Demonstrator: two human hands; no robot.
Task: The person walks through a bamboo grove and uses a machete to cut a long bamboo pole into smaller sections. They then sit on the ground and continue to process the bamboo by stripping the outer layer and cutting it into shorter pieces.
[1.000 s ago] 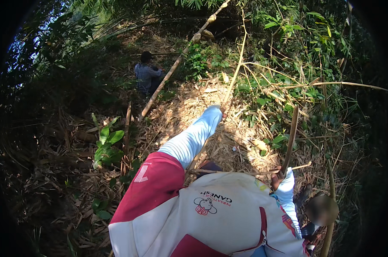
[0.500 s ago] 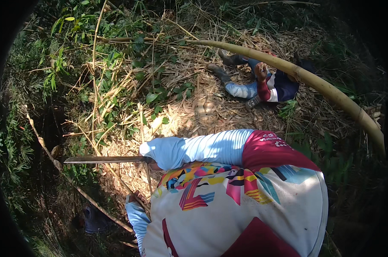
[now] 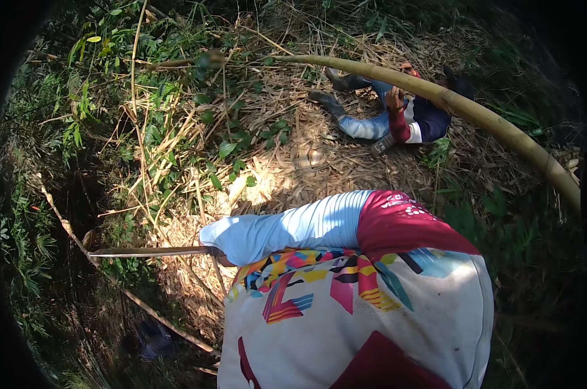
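Note:
My right hand (image 3: 224, 260) is closed round the handle of a machete (image 3: 152, 251). Only a small part of that hand shows past the light blue sleeve (image 3: 293, 223). The long, straight blade points left, above a litter of dry leaves. Thin cane stems (image 3: 199, 198) stand close to the hand and pass near the blade. My left hand is out of sight, behind the white patterned shirt (image 3: 345, 324) on my body.
A thick yellowish bamboo pole (image 3: 488, 126) arches across the upper right. Beneath it another person (image 3: 365, 126) in jeans and boots sits on the leaves. Dark checked clothing (image 3: 154, 340) shows at lower left. A long bare stem (image 3: 157, 314) slants through the left side, near green undergrowth (image 3: 80, 117).
My left hand and sleeve, visible earlier beside a thin stem, have gone behind my shirt. The machete has shifted slightly left and down, with its blade turned a little.

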